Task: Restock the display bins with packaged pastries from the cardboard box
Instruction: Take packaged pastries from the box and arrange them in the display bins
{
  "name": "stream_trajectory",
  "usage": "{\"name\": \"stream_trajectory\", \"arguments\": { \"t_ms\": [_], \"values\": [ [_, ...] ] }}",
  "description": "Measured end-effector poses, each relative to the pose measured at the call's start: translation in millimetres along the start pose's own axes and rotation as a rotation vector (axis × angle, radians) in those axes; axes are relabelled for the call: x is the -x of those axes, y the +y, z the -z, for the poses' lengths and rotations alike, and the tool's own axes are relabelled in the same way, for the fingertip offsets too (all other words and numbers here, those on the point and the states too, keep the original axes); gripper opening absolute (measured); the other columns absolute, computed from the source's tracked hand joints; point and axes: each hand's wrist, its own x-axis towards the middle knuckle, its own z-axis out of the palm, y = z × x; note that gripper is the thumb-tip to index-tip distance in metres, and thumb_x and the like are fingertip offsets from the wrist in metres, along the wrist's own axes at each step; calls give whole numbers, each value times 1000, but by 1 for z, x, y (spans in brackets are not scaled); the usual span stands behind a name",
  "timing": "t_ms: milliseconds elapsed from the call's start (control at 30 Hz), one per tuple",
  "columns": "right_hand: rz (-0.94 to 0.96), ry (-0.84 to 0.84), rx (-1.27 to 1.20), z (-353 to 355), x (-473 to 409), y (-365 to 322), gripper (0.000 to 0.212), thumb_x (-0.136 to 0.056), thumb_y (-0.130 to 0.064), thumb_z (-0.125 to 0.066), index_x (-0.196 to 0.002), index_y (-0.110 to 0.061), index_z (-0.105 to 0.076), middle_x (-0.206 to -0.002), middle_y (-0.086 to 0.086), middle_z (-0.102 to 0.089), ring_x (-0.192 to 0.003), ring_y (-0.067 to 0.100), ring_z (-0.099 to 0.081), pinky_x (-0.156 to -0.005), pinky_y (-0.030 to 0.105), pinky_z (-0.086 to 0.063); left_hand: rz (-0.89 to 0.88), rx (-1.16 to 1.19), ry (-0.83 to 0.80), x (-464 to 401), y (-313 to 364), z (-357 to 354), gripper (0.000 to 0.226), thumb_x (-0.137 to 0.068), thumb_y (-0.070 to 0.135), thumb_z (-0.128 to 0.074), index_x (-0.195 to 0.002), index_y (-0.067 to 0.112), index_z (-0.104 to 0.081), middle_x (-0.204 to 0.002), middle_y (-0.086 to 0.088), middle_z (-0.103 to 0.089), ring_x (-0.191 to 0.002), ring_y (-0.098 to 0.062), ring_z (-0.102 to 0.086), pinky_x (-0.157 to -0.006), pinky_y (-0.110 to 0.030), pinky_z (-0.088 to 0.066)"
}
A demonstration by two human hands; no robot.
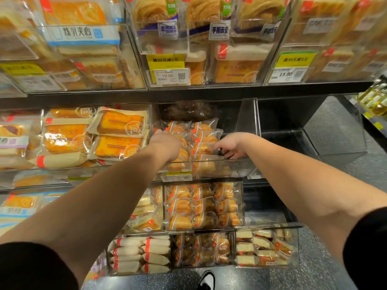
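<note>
**Both hands arranging pastries in the middle bin**

Now both arms reach into the clear middle bin (209, 166), which is about half full of packaged pastries (204, 136). The left hand (165, 143) lies on the left side of the pile, palm down; its fingers are hidden behind the wrist, so I cannot tell if its grip is closed. The right hand (230, 146) has spread, relaxed fingers that touch the packs near the front right and hold nothing. I think the hands press and straighten the packs so that they lie in rows and leave place for more. The empty bin (293, 130) just beside on the right probably waits for stock too. The cardboard box is not in view. Below, the lower bin (204, 206) is already well filled.
</note>
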Motion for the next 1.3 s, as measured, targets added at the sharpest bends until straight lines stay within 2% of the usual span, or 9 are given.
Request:
{"name": "stream_trajectory", "arguments": {
  "t_ms": [200, 433, 667, 767, 900, 1033, 1100, 1200, 1300],
  "values": [
    [105, 311, 220, 0, 44, -16, 55, -92, -41, -67, -137, -13, -54, -141, 11, -54, -128, 29, -52, -102, 41, -42, -60, 587, 222, 41, -10, 16, 29, -99, 27, -52, -125, 20, -61, -118, -2, -64, -97, -19, -57, -76, -29, -45],
    [339, 459, 389, -82, 133, -60, 48, -98, -40, -58, -141, -18, -53, -140, 5, -56, -127, 24, -53, -98, 33, -41, -40, 961, 370, 139, -60, 1, 18, -96, 33, -59, -109, 23, -66, -104, 4, -64, -96, -16, -59, -82, -30, -48],
    [517, 307, 556, -258, 181, -85, 41, -96, -44, -58, -130, -21, -60, -124, 2, -63, -105, 20, -58, -86, 28, -42, 204, 992, 267, 292, -141, -123, 22, -95, 35, -58, -110, 20, -65, -105, -1, -66, -92, -22, -60, -72, -28, -42],
    [589, 277, 698, -344, 187, -96, 40, -97, -41, -57, -127, -15, -60, -125, 8, -65, -112, 27, -59, -80, 26, -38, 319, 914, 179, 366, -175, -197, 25, -94, 35, -58, -111, 17, -63, -113, -3, -66, -104, -25, -61, -85, -31, -47],
    [717, 183, 868, -461, 197, -111, 41, -96, -36, -57, -132, -16, -59, -135, 10, -60, -122, 28, -56, -97, 32, -43, 486, 866, 92, 470, -214, -290, 35, -92, 40, -56, -115, 16, -63, -121, -9, -64, -109, -29, -61, -90, -37, -50],
    [836, 30, 1005, -568, 209, -128, 34, -97, -30, -54, -123, -10, -61, -126, 16, -64, -113, 31, -59, -89, 34, -48, 619, 861, -18, 568, -235, -367, 33, -102, 35, -48, -124, 11, -54, -121, -10, -56, -92, -24, -55, -76, -35, -44],
    [889, -43, 1058, -618, 217, -136, 35, -98, -31, -54, -125, -9, -60, -128, 14, -63, -114, 30, -59, -87, 31, -46, 682, 922, -54, 608, -245, -400, 32, -104, 33, -46, -122, 8, -54, -119, -11, -54, -96, -26, -55, -83, -39, -46],
    [959, -137, 1129, -687, 223, -146, 43, -100, -34, -52, -136, -13, -55, -139, 12, -57, -126, 29, -53, -100, 32, -42, 832, 1056, -76, 660, -252, -441, 27, -105, 27, -45, -110, 2, -54, -106, -15, -54, -85, -24, -45, -77, -33, -37],
    [950, -254, 1174, -752, 226, -152, 47, -102, -37, -49, -143, -15, -49, -148, 9, -48, -131, 27, -49, -102, 32, -40, 1026, 1133, -24, 705, -257, -479, 35, -100, 30, -53, -120, 1, -59, -117, -18, -62, -95, -30, -56, -88, -38, -45]
  ]
}}
